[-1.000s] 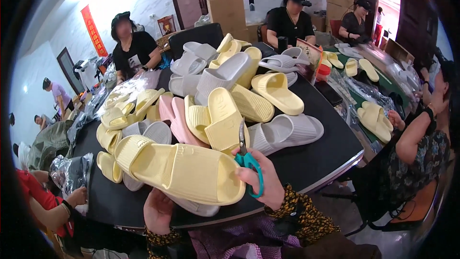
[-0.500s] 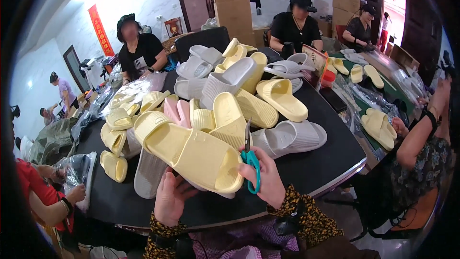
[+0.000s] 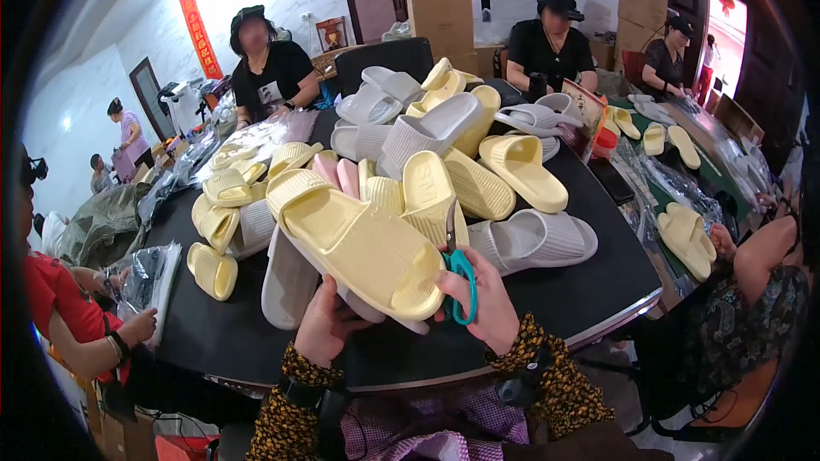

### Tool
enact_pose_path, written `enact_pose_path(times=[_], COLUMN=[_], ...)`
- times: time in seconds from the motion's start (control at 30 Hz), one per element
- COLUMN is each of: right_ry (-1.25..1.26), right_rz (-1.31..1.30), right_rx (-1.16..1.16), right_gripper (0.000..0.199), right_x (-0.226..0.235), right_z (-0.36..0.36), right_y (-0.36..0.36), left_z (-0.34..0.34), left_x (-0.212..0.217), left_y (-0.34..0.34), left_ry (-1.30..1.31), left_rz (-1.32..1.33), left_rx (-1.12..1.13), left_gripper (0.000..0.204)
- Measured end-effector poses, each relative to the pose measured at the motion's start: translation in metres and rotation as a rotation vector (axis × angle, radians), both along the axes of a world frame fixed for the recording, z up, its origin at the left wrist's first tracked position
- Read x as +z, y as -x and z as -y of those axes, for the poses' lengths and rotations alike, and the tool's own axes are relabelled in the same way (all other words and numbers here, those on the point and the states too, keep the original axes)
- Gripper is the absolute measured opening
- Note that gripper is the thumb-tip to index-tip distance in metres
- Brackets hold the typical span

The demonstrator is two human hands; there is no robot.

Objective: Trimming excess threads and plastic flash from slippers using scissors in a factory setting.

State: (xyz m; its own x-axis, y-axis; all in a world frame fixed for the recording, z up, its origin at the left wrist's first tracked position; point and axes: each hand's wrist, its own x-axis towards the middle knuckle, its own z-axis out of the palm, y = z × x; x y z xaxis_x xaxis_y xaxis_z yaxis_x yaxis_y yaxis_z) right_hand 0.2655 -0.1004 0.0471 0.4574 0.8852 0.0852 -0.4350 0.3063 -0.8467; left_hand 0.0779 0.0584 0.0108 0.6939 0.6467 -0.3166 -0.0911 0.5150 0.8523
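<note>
A pale yellow slide slipper [image 3: 359, 235] is held in front of me over the near part of the dark table, tilted, with its strap toward the far left. My left hand [image 3: 323, 329] supports it from below, the thumb along its near edge and the other fingers partly hidden beneath. My right hand [image 3: 489, 303] is closed round the teal handles of a pair of scissors [image 3: 462, 286], blades pointing up, and is at the slipper's right end. Grey slippers lie under and beside it, one [image 3: 295, 282] at its left and another [image 3: 538, 243] to the right.
A heap of yellow, grey and pink slippers [image 3: 427, 132] covers the middle of the black table [image 3: 598, 290]. Clear plastic bags [image 3: 145, 286] are handled by a person in red at left. Other people sit around the tables; cardboard boxes [image 3: 438, 21] stand behind.
The whole view has shifted, so the table and slippers appear farther right and slightly higher. Both hands keep about the same hold on the slipper and scissors.
</note>
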Motion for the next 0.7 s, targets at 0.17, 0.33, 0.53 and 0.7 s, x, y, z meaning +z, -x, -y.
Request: enact_pose_path(times=[0.17,0.33,0.53,0.7], right_ry=[0.015,0.004,0.044,0.046], right_rz=[0.018,0.07,0.22,0.253], right_rx=[0.015,0.056,0.091,0.203], right_gripper=[0.045,0.048,0.045,0.041], right_x=[0.004,0.003,0.004,0.014], right_z=[0.0,-0.004,-0.002,-0.006], right_y=[-0.001,0.01,0.025,0.036], left_z=[0.008,-0.013,-0.014,-0.053], left_x=[0.002,-0.015,0.035,0.012], left_y=[-0.006,0.004,0.003,-0.004], left_ry=[0.02,0.076,0.001,0.187], left_rz=[0.083,0.377,0.438,0.423], left_rx=[0.01,-0.071,0.01,-0.128], left_gripper=[0.071,0.072,0.052,0.035])
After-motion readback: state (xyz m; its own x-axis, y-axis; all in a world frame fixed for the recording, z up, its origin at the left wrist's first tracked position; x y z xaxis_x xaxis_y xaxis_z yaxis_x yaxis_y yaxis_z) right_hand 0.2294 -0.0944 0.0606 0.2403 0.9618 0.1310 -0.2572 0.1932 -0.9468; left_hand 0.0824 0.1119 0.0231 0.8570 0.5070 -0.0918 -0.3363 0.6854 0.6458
